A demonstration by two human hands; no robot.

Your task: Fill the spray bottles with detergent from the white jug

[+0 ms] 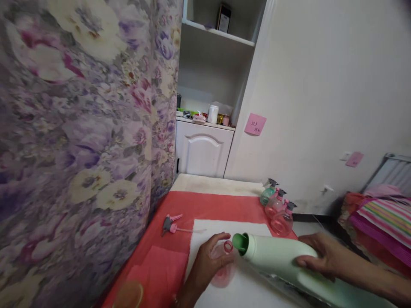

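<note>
My left hand (205, 263) is wrapped round a small clear pink bottle (223, 265) whose open neck points up. My right hand (317, 254) grips a large pale green bottle (282, 261), tilted on its side. Its green spout (240, 242) sits right beside the pink bottle's opening. Both are over a white towel (244, 291) on a red cloth (221, 207). A loose pink and grey spray head (171, 223) with its tube lies on the red cloth to the left.
Three small spray bottles (278, 207), one green and two pink, stand at the cloth's far right. A flowered curtain (80, 128) hangs close on the left. A white cabinet (202, 149) and shelves stand behind. Striped folded cloths (382, 222) lie at the right.
</note>
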